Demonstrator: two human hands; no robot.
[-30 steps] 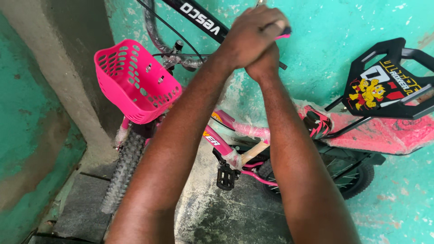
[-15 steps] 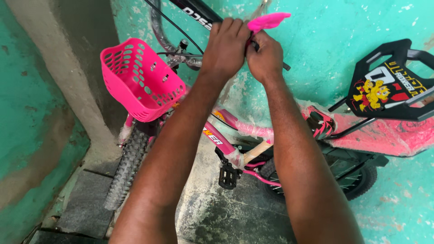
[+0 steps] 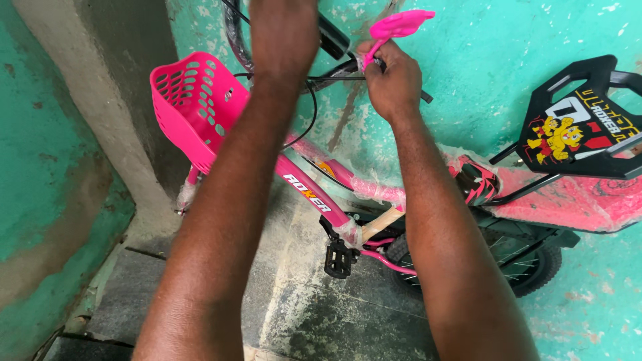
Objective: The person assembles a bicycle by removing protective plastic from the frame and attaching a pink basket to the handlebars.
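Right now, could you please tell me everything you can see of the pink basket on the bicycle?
The pink basket looks like moulded plastic, its walls pierced with oval slots and its top open, showing the inside with nothing visible in it. It sits tilted at the bicycle's front, above the wrapped fork, beside the grey concrete pillar. The left forearm crosses in front of its right edge; whether they touch is unclear. Neither hand holds it.

Pink basket (image 3: 194, 107), black pedal (image 3: 339, 257), teal wall (image 3: 481, 80).
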